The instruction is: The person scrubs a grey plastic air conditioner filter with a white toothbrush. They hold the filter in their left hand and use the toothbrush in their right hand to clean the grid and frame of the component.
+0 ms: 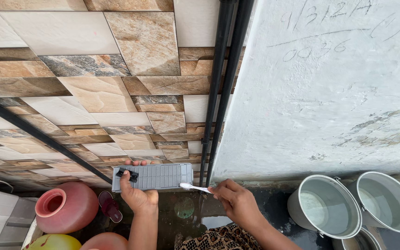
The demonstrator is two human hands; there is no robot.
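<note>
Nearest the camera, a patch of patterned brown cloth (218, 238) lay at the bottom edge, between the person's forearms. The left hand (137, 196) was closed on the lower edge of a grey rectangular mesh filter (156, 176), thumb pressed near a black clip on its left end, fingertips showing over the top edge. The filter was held flat and level above the wet dark floor (186, 215), just in front of the tiled wall. The right hand (237, 201) was pinched around the handle of a white toothbrush (195, 187), whose head touched the filter's lower right corner. The two hands stood near each other but apart.

To the left on the floor sat a pink clay pot (68, 206), a dark red sandal (109, 206) just beside it, and a yellow-green vessel (54, 242) below. To the right stood three metal buckets (327, 206), two holding water.

Behind rose the stone-pattern tiled wall (93, 83), two black pipes (223, 83) running up it, and a white plastered wall (329, 92) to the right.
</note>
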